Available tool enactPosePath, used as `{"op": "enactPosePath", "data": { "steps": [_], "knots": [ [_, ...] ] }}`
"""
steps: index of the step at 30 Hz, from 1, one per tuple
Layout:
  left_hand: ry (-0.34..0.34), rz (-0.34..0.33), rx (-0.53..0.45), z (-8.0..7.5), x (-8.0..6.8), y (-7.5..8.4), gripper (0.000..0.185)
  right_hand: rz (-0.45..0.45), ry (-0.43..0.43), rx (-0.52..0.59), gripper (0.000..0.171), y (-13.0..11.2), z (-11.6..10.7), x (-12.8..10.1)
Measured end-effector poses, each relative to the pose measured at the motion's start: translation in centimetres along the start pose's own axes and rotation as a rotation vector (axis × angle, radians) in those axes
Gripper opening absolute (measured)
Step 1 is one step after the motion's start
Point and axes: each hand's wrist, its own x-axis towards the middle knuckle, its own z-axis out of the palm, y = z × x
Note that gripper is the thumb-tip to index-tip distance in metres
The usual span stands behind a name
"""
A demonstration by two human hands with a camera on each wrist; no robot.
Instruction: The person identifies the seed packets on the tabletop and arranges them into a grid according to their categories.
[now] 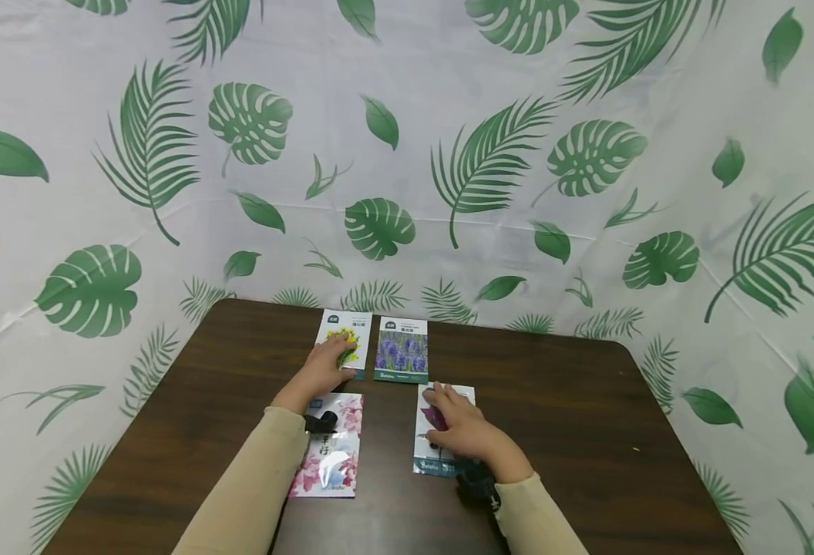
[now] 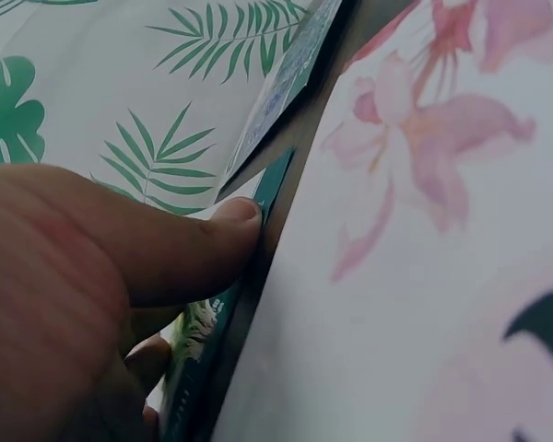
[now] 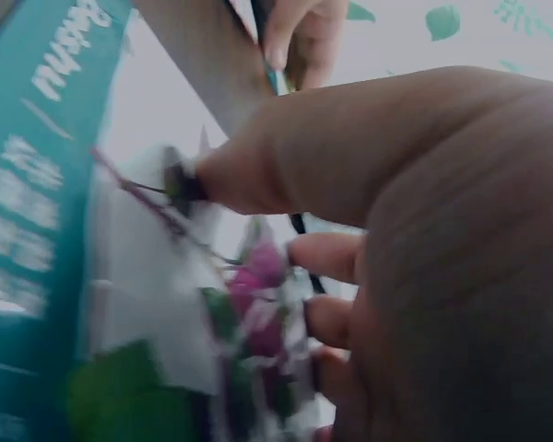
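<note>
My left hand [image 1: 325,364] rests over a seed packet with yellow flowers [image 1: 361,339] at the back left; in the left wrist view its thumb [image 2: 230,216] touches the teal lower edge. My right hand [image 1: 465,424] lies with spread fingers on a seed packet with a purple-magenta flower [image 1: 426,462], partly hiding it. That packet [image 3: 64,175] looks blurred in the right wrist view. Beneath my left wrist is a pink-flowered packet [image 1: 338,455]. Between and beyond my hands lies a packet of violet-blue flowers [image 1: 401,351], which neither hand touches.
The packets lie on a dark brown wooden table [image 1: 560,432]. A white cloth with green leaves [image 1: 407,169] hangs behind and beside it. A small yellowish speck [image 1: 636,449] lies to the right. Dark cameras are strapped on both wrists.
</note>
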Motion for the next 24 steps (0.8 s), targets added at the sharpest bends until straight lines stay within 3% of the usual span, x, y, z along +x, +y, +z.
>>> {"op": "enactPosePath", "data": {
  "steps": [4, 9, 14, 24],
  "knots": [
    [-0.002, 0.005, 0.015, -0.1, 0.1, 0.5, 0.056, -0.031, -0.016, -0.039, 0.081, -1.0, -0.1, -0.5],
    [0.000, 0.006, 0.053, 0.3, 0.2, 0.9, 0.050, -0.100, 0.009, -0.120, 0.061, -2.2, 0.3, -1.1],
    [0.006, 0.020, 0.042, 0.3, 0.1, 1.2, 0.046, -0.134, 0.039, -0.174, 0.054, -3.3, 0.8, -1.2],
    [-0.033, 0.018, 0.032, 0.0, 0.0, 1.6, 0.047, -0.187, -0.050, -0.152, 0.077, -5.6, 1.7, -1.3]
  ]
}}
